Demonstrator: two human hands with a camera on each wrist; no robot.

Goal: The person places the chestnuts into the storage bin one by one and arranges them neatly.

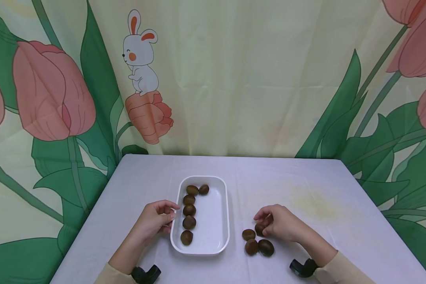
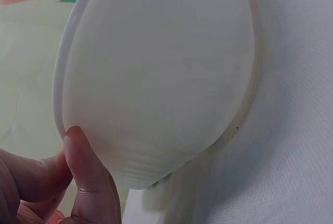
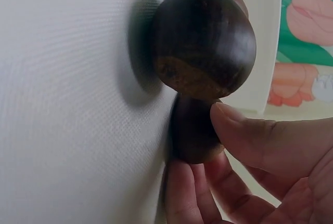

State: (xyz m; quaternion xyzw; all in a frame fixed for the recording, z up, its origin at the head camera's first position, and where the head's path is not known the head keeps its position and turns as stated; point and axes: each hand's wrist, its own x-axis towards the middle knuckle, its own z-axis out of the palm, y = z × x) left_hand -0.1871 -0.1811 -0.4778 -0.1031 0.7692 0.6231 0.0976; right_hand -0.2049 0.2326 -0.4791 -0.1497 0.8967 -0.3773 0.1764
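Observation:
A white rectangular tray (image 1: 211, 221) rests on the table, with several brown chestnuts (image 1: 189, 210) in a column along its left side and one chestnut (image 1: 204, 189) at the top, right of that column. My left hand (image 1: 159, 217) pinches the tray's left rim; its thumb (image 2: 86, 169) lies against the outer wall in the left wrist view. Right of the tray, my right hand (image 1: 282, 223) holds a chestnut (image 3: 195, 130) between thumb and fingers, low at the tablecloth. Three more chestnuts lie close by: a small one (image 1: 248, 234), a round one (image 1: 251, 247) and a larger dark one (image 1: 266, 247).
A white cloth (image 1: 326, 189) covers the table, with a faint yellowish stain toward the right. Behind it hangs a curtain (image 1: 234, 79) printed with tulips, leaves and a rabbit on a carrot. Black camera mounts (image 1: 147, 274) sit at both wrists.

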